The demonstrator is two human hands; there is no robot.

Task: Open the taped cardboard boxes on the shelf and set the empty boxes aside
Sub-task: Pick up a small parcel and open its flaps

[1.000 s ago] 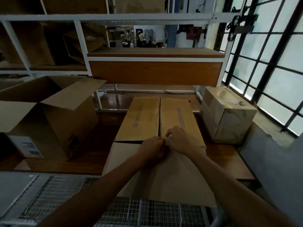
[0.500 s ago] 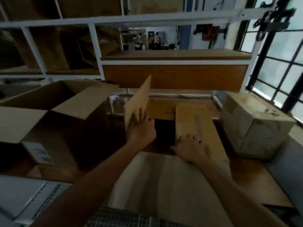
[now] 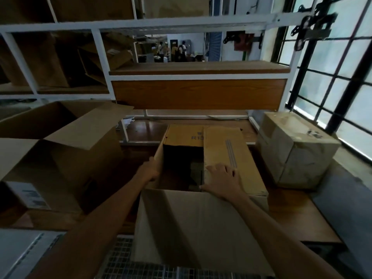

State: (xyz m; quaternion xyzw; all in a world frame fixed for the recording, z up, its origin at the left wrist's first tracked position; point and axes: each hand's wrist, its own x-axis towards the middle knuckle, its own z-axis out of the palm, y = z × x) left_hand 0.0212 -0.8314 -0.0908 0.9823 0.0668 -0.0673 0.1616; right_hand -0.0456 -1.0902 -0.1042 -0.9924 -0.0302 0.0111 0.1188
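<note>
1. Swung further outward than half a second ago, the left flap (image 3: 159,156) stands against the left hand (image 3: 150,170); its grip is hidden.
2. Right hand (image 3: 221,179) lies flat, fingers spread, on the closed right flap (image 3: 223,146).
3. Their cardboard box (image 3: 193,224) sits on the shelf (image 3: 302,222) between an opened box (image 3: 60,158) and a wrapped box (image 3: 298,152).

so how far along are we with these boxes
Done: the left box stands open, flaps up. In hand: the middle box is half open, its left flap swung out at the left hand, its right flap flat under the right hand. Left: lift that flap, set the box aside, then open the sealed box on the right.
</note>
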